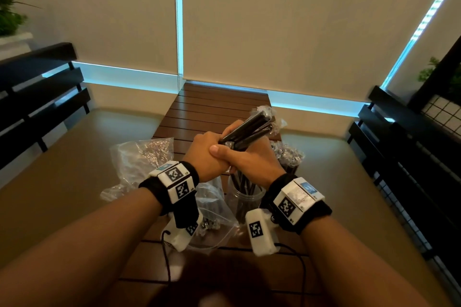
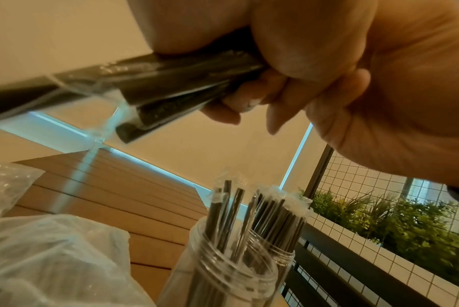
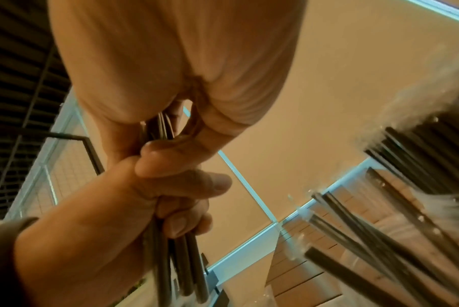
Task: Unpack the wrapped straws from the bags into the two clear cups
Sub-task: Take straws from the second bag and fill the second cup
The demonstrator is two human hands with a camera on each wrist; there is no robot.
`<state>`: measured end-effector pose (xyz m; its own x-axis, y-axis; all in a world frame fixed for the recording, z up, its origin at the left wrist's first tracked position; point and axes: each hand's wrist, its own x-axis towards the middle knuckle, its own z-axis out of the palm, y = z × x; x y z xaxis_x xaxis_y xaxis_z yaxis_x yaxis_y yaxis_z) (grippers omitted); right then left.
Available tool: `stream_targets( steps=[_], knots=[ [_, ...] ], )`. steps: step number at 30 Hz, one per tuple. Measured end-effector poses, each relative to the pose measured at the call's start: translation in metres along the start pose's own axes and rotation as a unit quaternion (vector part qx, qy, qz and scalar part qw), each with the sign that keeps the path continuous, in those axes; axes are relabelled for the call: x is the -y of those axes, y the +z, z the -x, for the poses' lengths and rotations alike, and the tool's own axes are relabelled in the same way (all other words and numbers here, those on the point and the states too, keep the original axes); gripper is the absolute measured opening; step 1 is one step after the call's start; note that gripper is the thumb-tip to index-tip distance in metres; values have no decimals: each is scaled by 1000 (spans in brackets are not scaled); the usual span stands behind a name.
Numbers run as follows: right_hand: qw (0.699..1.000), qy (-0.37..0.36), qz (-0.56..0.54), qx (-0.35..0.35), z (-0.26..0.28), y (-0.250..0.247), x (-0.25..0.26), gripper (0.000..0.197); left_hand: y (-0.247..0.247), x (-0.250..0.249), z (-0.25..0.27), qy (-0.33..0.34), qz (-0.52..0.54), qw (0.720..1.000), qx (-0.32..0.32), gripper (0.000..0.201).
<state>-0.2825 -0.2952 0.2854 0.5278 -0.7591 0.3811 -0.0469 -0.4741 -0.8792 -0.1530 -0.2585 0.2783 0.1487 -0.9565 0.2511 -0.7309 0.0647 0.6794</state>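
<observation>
Gripping one bundle of wrapped black straws (image 1: pixel 249 129) with both hands, I hold it in the air above the slatted wooden table (image 1: pixel 212 104). My left hand (image 1: pixel 209 154) curls around the lower part of the bundle, and my right hand (image 1: pixel 249 159) closes over the same spot, its thumb lying across the back of my left hand. The bundle slants up and away to the right, with crinkled clear wrapper ends sticking out at the top.

Right below my hands stands a clear cup (image 1: pixel 245 200) holding a loose handful of wrapped straws that lean against its rim. A second clear cup (image 2: pixel 278 251) stands just beyond the first one, packed much fuller with straws, their wrapper tips bunched above its mouth.

To the left on the table lies a crumpled clear plastic bag (image 1: pixel 139 157). Another clear bag (image 1: pixel 212 212) sits under my left wrist, just beside the near cup, and it has dark straws inside. From the right wrist view I can see the bottom ends of the straws poking out beneath my left fingers (image 3: pixel 186 182).
</observation>
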Motion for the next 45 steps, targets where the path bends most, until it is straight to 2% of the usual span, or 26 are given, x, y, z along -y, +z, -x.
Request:
stream_targets(
  steps=[2,4,5,8,9,10,12,14,17,19,25,30,33,36,40,45],
  knots=[
    [998,-20,55,3,-1,-5,-3,17,4,2,-2,7,24,1000,18,24],
    [989,-49,136,-13,-1,-9,-5,15,10,3,-7,18,16,999,35,11],
    [984,-63,164,-31,-1,-13,-5,14,12,5,-10,17,-3,999,45,18],
    [971,-69,199,-112,-9,-37,2,12,21,19,-18,-24,-42,997,62,81],
    [964,-60,221,-136,-12,-47,5,14,25,24,-19,-43,-63,995,69,90],
    [957,-45,241,-154,-15,-57,6,15,29,31,-18,-54,-94,991,75,89],
    [952,1,252,-175,-19,-73,4,19,37,40,-13,-52,-152,983,90,70],
    [951,40,241,-191,-20,-79,1,22,45,42,-6,-27,-183,974,132,51],
    [937,67,260,-223,-23,-85,-1,23,56,43,2,30,-225,952,203,53],
    [932,74,263,-237,-28,-89,2,23,59,44,3,51,-246,943,216,52],
    [934,116,298,-160,-25,-87,0,20,63,49,-2,37,-221,953,205,26],
    [937,173,285,-104,-9,-56,-45,13,64,46,-1,40,-217,954,201,29],
    [937,199,279,-62,0,-37,-72,20,63,46,1,46,-159,976,141,38],
    [938,215,270,-30,6,-25,-91,18,58,45,-6,47,-81,991,98,34],
    [944,212,251,-29,9,-21,-99,21,59,47,-16,29,-49,994,92,29],
    [947,210,241,13,12,-22,-110,26,68,50,-15,13,-43,995,94,25]
  ],
)
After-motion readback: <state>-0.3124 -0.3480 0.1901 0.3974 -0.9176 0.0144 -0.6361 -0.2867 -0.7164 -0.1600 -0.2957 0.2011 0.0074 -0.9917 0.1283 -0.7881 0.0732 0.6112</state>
